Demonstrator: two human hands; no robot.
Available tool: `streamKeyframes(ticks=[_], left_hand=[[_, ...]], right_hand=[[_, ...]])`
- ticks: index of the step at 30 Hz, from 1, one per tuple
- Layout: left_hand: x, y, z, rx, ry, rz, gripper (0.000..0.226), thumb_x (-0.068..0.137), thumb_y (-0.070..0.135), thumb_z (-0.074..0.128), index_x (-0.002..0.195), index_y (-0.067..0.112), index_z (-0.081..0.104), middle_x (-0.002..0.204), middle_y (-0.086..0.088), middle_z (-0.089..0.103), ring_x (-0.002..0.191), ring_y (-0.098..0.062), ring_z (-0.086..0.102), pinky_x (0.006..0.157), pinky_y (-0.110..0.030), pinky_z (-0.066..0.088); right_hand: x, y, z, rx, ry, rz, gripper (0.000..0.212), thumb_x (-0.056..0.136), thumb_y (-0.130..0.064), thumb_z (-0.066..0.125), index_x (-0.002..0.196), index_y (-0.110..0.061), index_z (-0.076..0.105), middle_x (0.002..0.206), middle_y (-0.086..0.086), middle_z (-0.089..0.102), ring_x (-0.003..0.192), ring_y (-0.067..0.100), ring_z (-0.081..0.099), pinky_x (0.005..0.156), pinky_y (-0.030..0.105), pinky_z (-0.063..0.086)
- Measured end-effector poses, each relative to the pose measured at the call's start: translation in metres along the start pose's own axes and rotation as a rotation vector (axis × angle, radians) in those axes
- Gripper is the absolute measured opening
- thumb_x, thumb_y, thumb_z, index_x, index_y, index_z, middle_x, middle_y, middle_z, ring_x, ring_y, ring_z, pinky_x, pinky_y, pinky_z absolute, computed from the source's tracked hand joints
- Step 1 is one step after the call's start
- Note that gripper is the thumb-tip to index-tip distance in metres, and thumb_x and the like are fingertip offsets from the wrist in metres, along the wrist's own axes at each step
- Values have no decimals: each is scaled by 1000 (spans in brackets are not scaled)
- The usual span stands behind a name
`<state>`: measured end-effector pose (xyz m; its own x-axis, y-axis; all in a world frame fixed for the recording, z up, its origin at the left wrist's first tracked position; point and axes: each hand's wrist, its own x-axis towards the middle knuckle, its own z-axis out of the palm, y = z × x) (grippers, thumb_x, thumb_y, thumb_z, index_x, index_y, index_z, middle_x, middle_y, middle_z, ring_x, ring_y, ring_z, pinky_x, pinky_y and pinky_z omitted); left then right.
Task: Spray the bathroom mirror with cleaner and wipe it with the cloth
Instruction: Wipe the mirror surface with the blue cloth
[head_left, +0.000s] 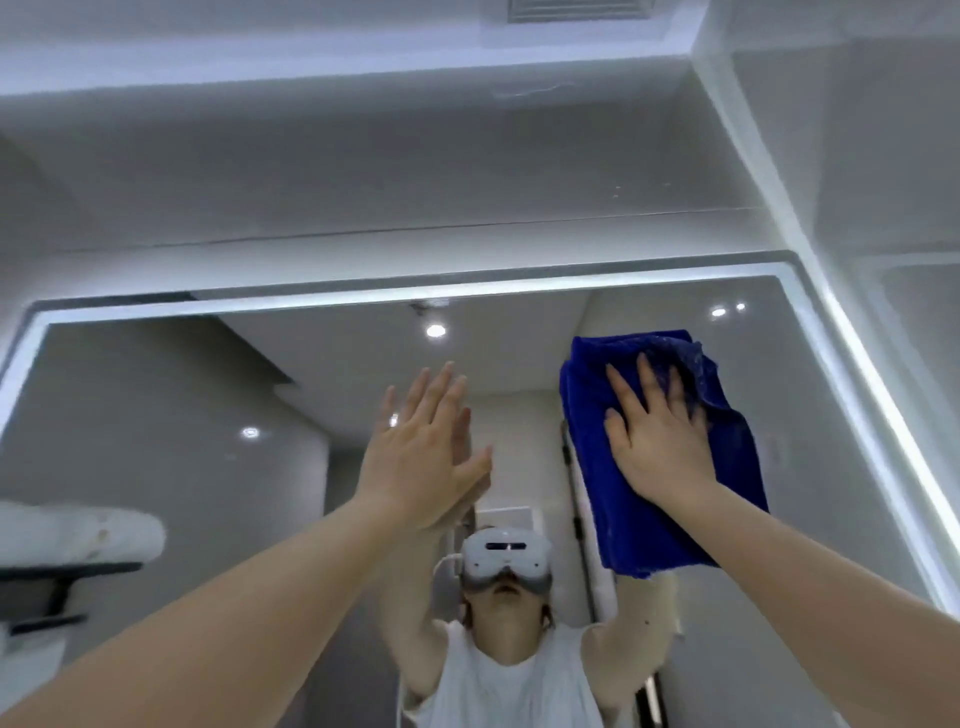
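My right hand (657, 441) presses folded blue microfibre cloth (644, 499) flat on lit-edged bathroom mirror (156, 415), fingers spread wide, at 2 o'clock. My left hand (421, 457) flat on glass, fingers straight, holding nothing.

1. We have one view only, from the head camera, so no second view shares the scene.
2. It tilts steeply upward, facing the mirror (156, 415) square on and taking in the ceiling (363, 156) above.
3. It sits close: both raised forearms reach in from the bottom edge.
4. The wide lens bends the mirror's lit frame.
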<state>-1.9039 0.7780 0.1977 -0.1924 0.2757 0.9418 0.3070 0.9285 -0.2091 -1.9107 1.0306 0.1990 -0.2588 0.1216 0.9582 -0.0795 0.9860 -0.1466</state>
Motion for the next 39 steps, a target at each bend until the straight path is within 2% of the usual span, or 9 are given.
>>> streamKeyframes(ticks=[5,14,20,26,28,31,35,37,39], left_hand=[[-33,-110,-25,98,-38,-151,76,90,62,20,149,23,-8,157,8,-15,142,-10,-18,118,-39,-8],[-81,-274,-66,163,-22,-224,70,94,54,23,149,23,-8,157,9,-14,143,-8,-16,117,-37,-9],[-132,-396,-97,265,-77,-269,79,81,62,3,148,23,-10,157,6,-13,144,-10,-14,118,-40,-6],[-182,-458,-102,178,12,-296,68,92,54,14,150,21,2,158,5,0,145,-10,-4,117,-36,-5],[-195,-447,-93,59,52,-270,70,89,54,14,150,21,7,158,6,6,145,-9,0,116,-32,-4],[-200,-411,-70,-157,94,-259,61,94,37,19,149,13,12,157,0,13,145,-12,8,119,-31,3],[-172,-371,-43,-260,167,-326,56,97,25,25,149,8,11,157,-6,15,145,-15,11,119,-34,9],[-157,-365,-29,-221,154,-414,61,97,35,27,149,11,5,157,-9,10,145,-20,10,119,-34,7],[-148,-359,-13,-108,122,-448,68,93,51,17,149,18,-1,157,-13,6,144,-28,10,117,-42,9]], right_hand=[[9,-134,27,47,-1,-61,56,97,-46,16,149,-39,-3,160,-2,-10,146,27,-8,115,51,1],[-5,-335,69,25,0,-228,56,97,-47,16,149,-38,-3,159,-2,-11,146,26,-8,115,49,-1],[-17,-465,102,30,-22,-388,57,97,-47,18,150,-37,0,160,-2,-9,146,27,-7,115,49,-4],[-62,-572,131,67,-138,-531,56,97,-43,21,150,-37,5,160,-3,-6,146,27,-4,115,50,-5],[-77,-593,135,105,-199,-532,56,96,-41,26,150,-36,10,160,-4,-4,146,27,-1,115,50,-2],[-72,-592,128,213,-261,-535,52,98,-37,30,149,-33,17,160,-6,5,146,23,7,114,47,9],[-41,-551,99,444,-415,-573,47,101,-23,29,147,-31,25,150,-3,37,134,18,38,106,22,25],[-28,-531,87,426,-452,-560,49,100,-18,28,146,-36,27,146,2,44,127,22,46,102,22,30],[-24,-511,83,411,-437,-566,50,99,-17,30,145,-37,29,144,3,45,125,22,47,101,25,33]])
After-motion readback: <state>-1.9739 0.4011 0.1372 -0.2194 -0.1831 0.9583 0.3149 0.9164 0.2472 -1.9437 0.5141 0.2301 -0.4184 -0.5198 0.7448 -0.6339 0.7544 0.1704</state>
